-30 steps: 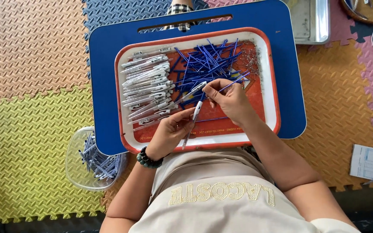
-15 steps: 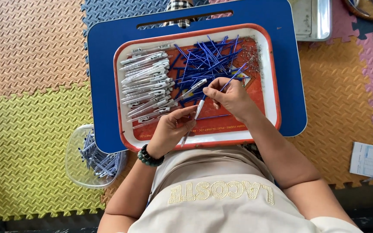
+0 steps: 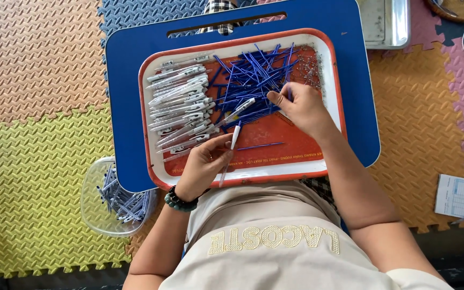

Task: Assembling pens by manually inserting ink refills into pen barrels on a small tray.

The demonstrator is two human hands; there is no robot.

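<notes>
The pen barrel (image 3: 233, 140), white with a blue tip, was held in the left hand (image 3: 206, 164) over the lower middle of the tray (image 3: 331, 96). The left fingers (image 3: 217, 144) were clamped on the barrel, which pointed up toward the pile of refills (image 3: 253, 80). The right hand (image 3: 302, 107) rested at the lower right edge of that pile, its fingers pinched together on a blue refill (image 3: 282, 95). The two hands were apart, the right one higher on the tray than the left.

The refills lay crossed in a loose heap in the upper middle of the tray. To the left of the heap, a stack of white barrels (image 3: 181, 107) lay roughly parallel along the tray's left side. One loose refill (image 3: 261, 145) lay alone on the red tray floor, just right of the held barrel. Small metal parts (image 3: 312, 64) were scattered in the tray's upper right corner.

The tray, red with a white rim, sat on a blue lap desk (image 3: 361, 80). A clear bowl (image 3: 95, 215) with blue and white pen parts stood beside the lower left corner of the lap desk, on the foam floor mat (image 3: 38, 150). A bead bracelet (image 3: 177, 200) circled the left wrist. A metal tray (image 3: 385, 24) lay beyond the lap desk's upper right corner, and a printed paper (image 3: 463, 196) lay well to the right.
</notes>
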